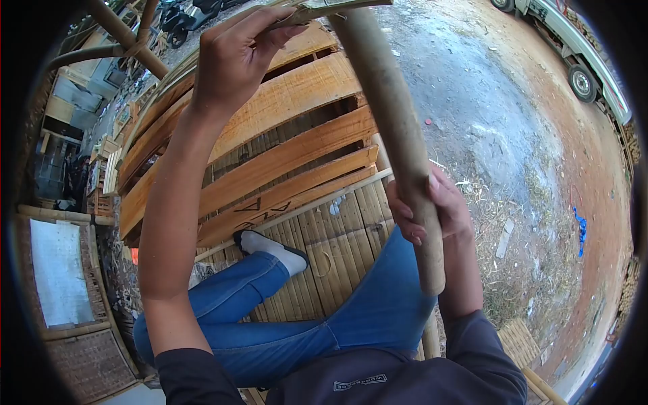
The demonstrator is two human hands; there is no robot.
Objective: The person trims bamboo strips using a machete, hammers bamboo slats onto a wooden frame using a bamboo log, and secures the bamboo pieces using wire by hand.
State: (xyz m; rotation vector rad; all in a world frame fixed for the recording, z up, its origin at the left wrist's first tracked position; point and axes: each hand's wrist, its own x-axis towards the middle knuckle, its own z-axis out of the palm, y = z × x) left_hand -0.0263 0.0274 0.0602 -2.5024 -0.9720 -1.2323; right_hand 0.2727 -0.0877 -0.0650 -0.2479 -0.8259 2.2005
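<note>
A thick, smooth round wooden stick [388, 101] slants from the top of the view down to my right thigh. My right hand [439, 209] is closed around its lower half, with the fingers wrapped about it. Raised at the upper left, my left hand [236, 54] is closed on a thin greenish-brown strip [331, 8], which looks like split bamboo. The strip crosses the top end of the stick; whether they touch I cannot tell, since the view cuts off there.
A slatted wooden crate [290, 152] stands in front of me on a bamboo-slat platform [337, 236], beside my foot [270, 250]. Bamboo poles [121, 34] rise at the upper left. Shavings lie on the ground [493, 202] to the right. A truck [580, 67] is parked farther off.
</note>
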